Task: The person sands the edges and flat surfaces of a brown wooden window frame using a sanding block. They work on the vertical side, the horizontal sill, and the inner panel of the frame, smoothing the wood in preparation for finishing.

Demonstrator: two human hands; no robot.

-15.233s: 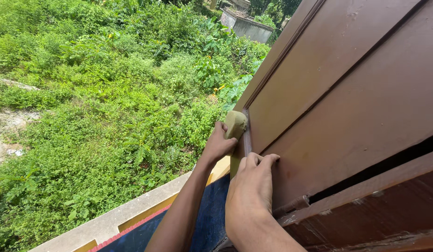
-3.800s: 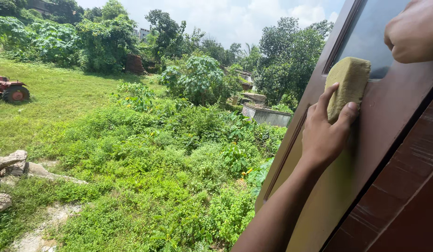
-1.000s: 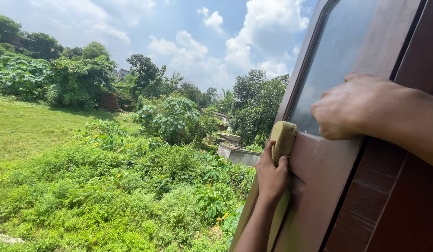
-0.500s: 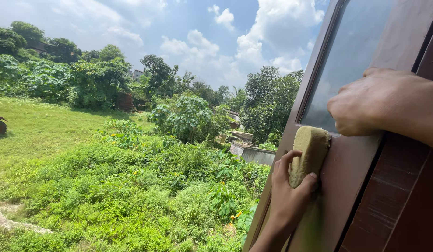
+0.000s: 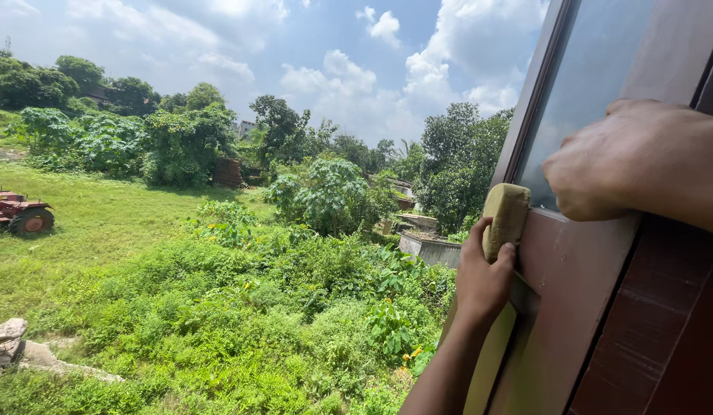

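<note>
Head view. The left hand (image 5: 485,277) is reaching up from the bottom edge, forearm rising from the lower middle. It is gripping a yellow sponge (image 5: 506,219), fingers closed round it: the thumb is lying along the sponge's left edge, the fingertips (image 5: 508,253) are curling over its lower right side, and the palm is sitting below it. The upper half of the sponge is sticking out above the fingers. The sponge is pressing against the outer frame of a dark brown wooden window shutter (image 5: 575,307), just below the lower left corner of its glass pane (image 5: 587,84).

The right hand (image 5: 618,157) is coming in from the right edge, fingers curled down into a loose fist on the frame rail under the pane. Whether they are gripping the rail or only resting on it, cannot tell. This hand is sitting just right of the sponge, near it but not touching.

The pane is reflecting sky. A paler yellowish strip of frame is showing below the left wrist.

Beyond the shutter, far and to the left: dense green weeds and shrubs (image 5: 256,323) are covering the near ground, a mown grass slope is lying behind. A red tractor (image 5: 18,214) is standing at the far left edge. Pale stones (image 5: 10,342) are lying at the near left. A low grey concrete structure (image 5: 429,247) is sitting among the bushes, just left of the left hand. Trees and cloudy blue sky are filling the far background.
</note>
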